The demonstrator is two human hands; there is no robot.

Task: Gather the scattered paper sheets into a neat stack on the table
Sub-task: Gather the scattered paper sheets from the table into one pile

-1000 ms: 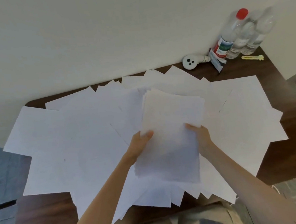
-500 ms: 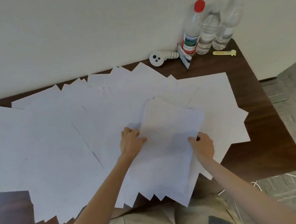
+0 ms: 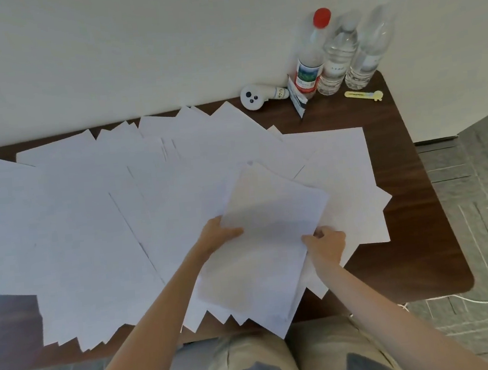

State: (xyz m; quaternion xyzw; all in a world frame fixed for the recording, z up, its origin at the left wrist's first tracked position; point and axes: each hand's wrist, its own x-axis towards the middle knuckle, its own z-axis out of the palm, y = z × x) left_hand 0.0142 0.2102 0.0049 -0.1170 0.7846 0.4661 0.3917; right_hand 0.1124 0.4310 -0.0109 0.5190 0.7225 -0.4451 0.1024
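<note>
Pinching a skewed white paper bundle [image 3: 268, 251], fingers [image 3: 328, 232] of left hand [image 3: 215, 239] and right hand [image 3: 327, 245].

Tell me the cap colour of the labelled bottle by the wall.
Red cap on the labelled bottle, clearest in the head view.

Single head-worn wide-angle view, close, forward and steeply down over the table [image 3: 420, 233] toward the wall [image 3: 134, 46].

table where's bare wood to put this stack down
The table is bare along its right edge, between the scattered sheets and the rim, below the yellow tool. A smaller patch shows front left. The middle is papered over; bottles crowd the far right corner.
</note>
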